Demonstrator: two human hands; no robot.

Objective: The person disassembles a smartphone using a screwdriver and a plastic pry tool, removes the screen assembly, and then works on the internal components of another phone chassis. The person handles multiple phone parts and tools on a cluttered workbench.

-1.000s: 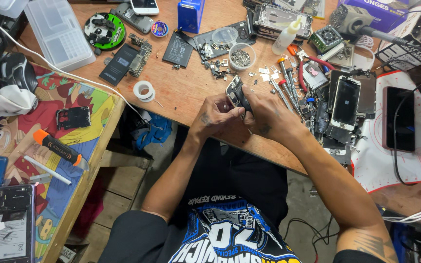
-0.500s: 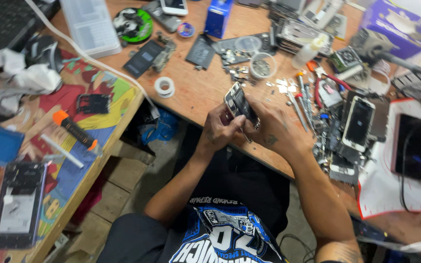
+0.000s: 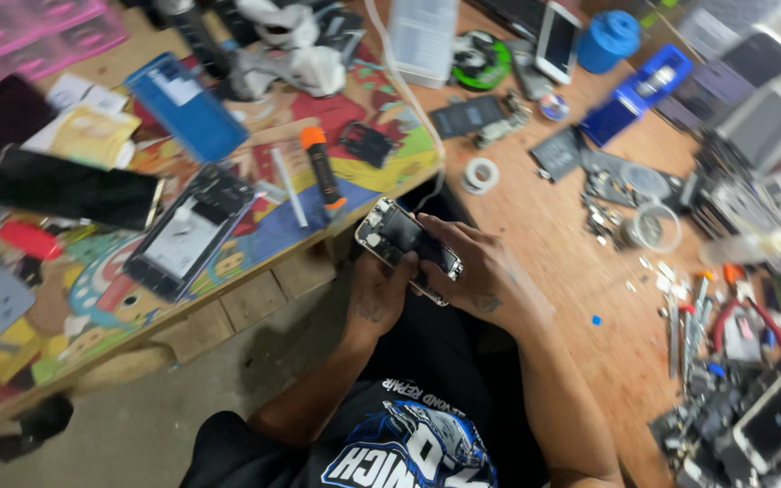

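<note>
Both hands hold an opened phone [image 3: 409, 246] above the lap, at the worktop [image 3: 553, 244] edge: left hand [image 3: 374, 294] cradles it underneath, right hand [image 3: 472, 271] grips its top. Its insides are exposed, so reassembly seems unfinished. Beyond lie an orange-capped tool [image 3: 323, 167] and tape roll [image 3: 480, 174].

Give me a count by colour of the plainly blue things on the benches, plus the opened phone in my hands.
Opened phone, held by left hand and right hand: 1
Blue flat case: 1
Blue round tub: 1
Blue open box: 1
Total: 4
Smaller blue bits in the blurred clutter at the right are left out.
</note>
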